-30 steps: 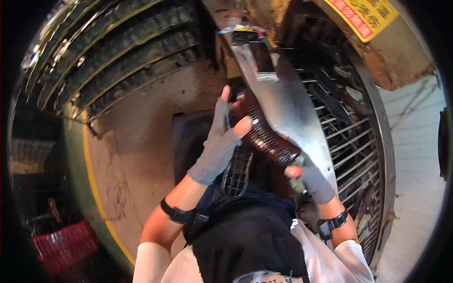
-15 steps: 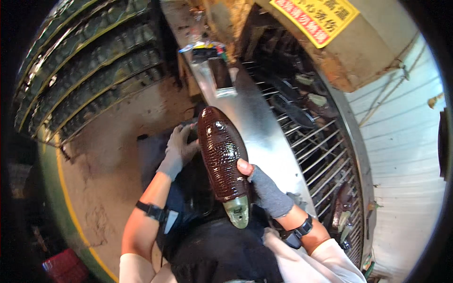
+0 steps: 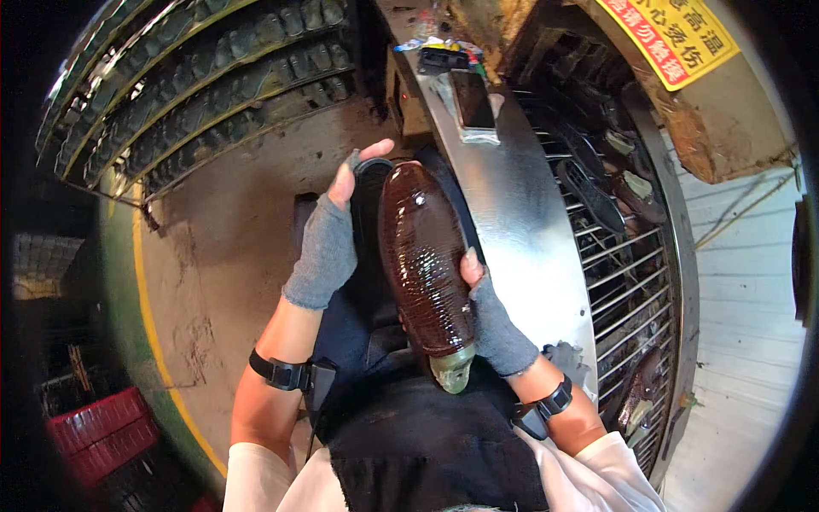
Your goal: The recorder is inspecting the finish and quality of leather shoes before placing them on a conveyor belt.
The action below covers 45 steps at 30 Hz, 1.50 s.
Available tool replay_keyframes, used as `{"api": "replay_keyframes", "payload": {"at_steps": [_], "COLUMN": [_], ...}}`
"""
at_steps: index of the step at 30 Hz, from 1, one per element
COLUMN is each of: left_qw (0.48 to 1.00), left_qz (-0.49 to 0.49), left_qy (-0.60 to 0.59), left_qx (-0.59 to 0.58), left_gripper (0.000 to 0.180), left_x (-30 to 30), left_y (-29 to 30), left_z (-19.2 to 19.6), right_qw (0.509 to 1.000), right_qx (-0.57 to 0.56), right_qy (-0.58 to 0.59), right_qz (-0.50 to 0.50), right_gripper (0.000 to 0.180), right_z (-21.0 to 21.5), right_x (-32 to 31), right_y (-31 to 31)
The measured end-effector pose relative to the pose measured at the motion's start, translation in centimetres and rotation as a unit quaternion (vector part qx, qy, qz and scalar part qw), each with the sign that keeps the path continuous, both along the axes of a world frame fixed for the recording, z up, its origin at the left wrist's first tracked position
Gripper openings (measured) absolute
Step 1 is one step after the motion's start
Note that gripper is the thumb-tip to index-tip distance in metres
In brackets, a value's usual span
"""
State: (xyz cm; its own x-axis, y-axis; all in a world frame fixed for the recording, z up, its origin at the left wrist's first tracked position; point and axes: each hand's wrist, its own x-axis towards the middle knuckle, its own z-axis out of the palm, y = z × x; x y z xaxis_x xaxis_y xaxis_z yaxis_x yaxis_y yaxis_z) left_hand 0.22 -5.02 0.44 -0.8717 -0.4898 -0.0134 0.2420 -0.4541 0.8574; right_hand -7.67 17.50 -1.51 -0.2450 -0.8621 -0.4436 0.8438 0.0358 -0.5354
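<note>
As I watch remotely, the right hand (image 3: 497,328) clasps one brown shoe (image 3: 426,260) at centre. At nine o'clock, the left hand (image 3: 328,247) is half-spread, its hold unclear to me; one phone (image 3: 472,101) lies towards one.

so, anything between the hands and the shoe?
Right hand: nothing visible, it holds the shoe. Left hand: yes, a dark piece with a curved edge, perhaps a sole, sits between it and the shoe.

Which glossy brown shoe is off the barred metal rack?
The textured brown shoe held in the right hand; the other brown shoes lie on the rack.
</note>
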Motion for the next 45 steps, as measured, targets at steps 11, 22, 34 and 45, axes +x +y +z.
{"api": "replay_keyframes", "payload": {"at_steps": [11,22,34,45], "left_qw": [0.997,0.997,0.991,0.97], "left_qz": [-0.063,-0.058,-0.097,0.11], "left_qy": [0.02,0.002,-0.015,0.178], "left_qx": [0.025,-0.043,-0.092,-0.121], "left_gripper": [0.079,0.123,0.103,0.108], "left_x": [1.5,3.3,7.3,8.7], "left_y": [0.9,2.9,5.2,4.3], "left_z": [0.9,3.9,5.8,6.9], "right_qw": [0.995,0.997,0.971,0.99], "right_qx": [0.041,0.028,0.02,-0.033], "right_qy": [0.089,0.059,0.221,0.0], "right_qz": [0.036,0.044,0.091,0.137], "right_gripper": [0.078,0.089,0.073,0.076], "right_z": [0.9,1.3,1.9,2.4], "right_x": [1.2,1.3,2.1,-0.5], "right_y": [0.0,0.7,1.9,5.2]}}
